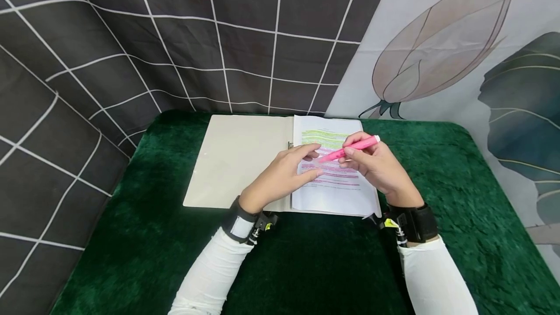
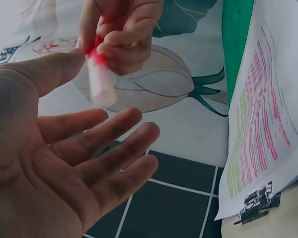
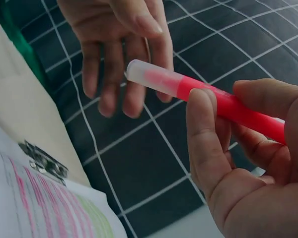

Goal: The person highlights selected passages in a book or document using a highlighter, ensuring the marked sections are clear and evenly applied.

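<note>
A pink highlighter (image 1: 354, 146) with a clear cap on its tip is pinched between the thumb and fingers of my right hand (image 1: 372, 164). In the right wrist view the capped end of the highlighter (image 3: 156, 79) points toward my left hand (image 3: 121, 54). That left hand (image 1: 288, 169) hovers over the printed sheets (image 1: 332, 198), its fingers spread and relaxed, with nothing in its grasp. In the left wrist view the cap (image 2: 102, 84) lies in front of its open palm. Lines on the top sheet are marked green above and pink below.
The sheets lie in an open cream binder (image 1: 245, 159), whose metal clip (image 1: 290, 145) shows beside the paper. Under it spreads a dark green cloth (image 1: 144, 237) on the table. A dark grid-patterned curtain (image 1: 245, 47) and a light floral one stand behind.
</note>
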The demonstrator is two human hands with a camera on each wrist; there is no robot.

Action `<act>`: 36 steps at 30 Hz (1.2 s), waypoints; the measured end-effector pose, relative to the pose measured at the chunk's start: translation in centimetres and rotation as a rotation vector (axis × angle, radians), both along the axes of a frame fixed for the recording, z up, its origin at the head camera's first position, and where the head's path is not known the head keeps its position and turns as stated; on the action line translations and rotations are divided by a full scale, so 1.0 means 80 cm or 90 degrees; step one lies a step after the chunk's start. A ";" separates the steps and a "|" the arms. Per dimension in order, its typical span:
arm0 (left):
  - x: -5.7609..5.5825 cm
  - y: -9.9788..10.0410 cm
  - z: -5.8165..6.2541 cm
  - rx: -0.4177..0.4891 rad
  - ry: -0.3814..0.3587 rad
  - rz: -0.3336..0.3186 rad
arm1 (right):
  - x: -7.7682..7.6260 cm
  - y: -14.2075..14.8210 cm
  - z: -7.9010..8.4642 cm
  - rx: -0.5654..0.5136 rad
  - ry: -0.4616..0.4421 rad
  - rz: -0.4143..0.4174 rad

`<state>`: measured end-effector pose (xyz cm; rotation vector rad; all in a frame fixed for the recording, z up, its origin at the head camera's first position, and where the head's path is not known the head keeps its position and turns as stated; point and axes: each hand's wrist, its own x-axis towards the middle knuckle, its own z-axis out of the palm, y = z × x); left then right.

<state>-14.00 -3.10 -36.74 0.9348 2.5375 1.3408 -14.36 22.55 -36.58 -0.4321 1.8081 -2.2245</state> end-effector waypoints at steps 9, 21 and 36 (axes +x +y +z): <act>0.002 0.004 0.000 0.017 0.061 -0.005 | 0.000 -0.004 -0.002 -0.050 -0.019 0.027; 0.005 0.007 0.000 0.021 0.153 0.020 | 0.002 -0.010 -0.003 0.071 0.060 0.053; 0.005 0.006 0.000 0.023 0.185 0.032 | 0.003 -0.017 -0.004 0.224 0.137 0.040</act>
